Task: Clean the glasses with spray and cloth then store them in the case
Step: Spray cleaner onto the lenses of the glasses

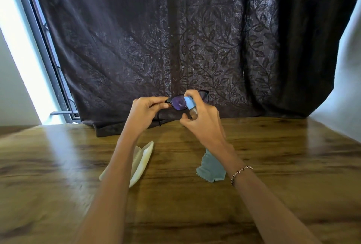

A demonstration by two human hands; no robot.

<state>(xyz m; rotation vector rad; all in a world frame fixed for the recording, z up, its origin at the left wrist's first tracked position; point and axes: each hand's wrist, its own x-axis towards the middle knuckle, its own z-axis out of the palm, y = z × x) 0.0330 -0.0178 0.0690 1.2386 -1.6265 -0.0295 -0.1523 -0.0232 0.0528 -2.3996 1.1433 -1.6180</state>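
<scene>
Head view: what does each hand hold?
— The left hand (145,110) pinches the black-framed glasses (176,104) at their left end. The right hand (202,119) curls round a small clear spray bottle with a blue cap (190,105).
— How do they meet?
— The cap sits just before the glasses' left half, frame running left to right, above the wooden table (273,146). The blue cloth (212,167) lies under the right wrist.

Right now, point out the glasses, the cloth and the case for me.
glasses (178,104), head view, on the purple-tinted lens.
cloth (212,167), head view, on its flat blue middle.
case (143,158), head view, on its pale open shell.
</scene>
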